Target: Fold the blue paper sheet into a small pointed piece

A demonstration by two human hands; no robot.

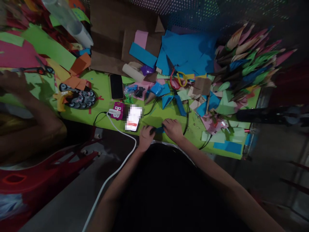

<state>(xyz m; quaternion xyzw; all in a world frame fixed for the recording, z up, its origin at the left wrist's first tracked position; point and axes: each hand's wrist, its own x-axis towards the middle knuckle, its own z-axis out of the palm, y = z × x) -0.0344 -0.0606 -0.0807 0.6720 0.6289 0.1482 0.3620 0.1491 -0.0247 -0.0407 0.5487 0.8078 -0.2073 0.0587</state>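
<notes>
Hands (pixel 173 129) hold blue strip (pixel 159 130), likely paper.

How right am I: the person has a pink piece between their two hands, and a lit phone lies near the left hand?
Only the colour is wrong: the head view shows that the piece between the left hand and the right hand is blue, not pink. The lit phone does lie near the left hand.

The left forearm (pixel 120 181) points toward one o'clock, the right forearm (pixel 217 173) toward ten (both are bare); left hand (pixel 145 138) and right hand (pixel 173 130) sit close together, fingers (pixel 167 122) curled.
</notes>
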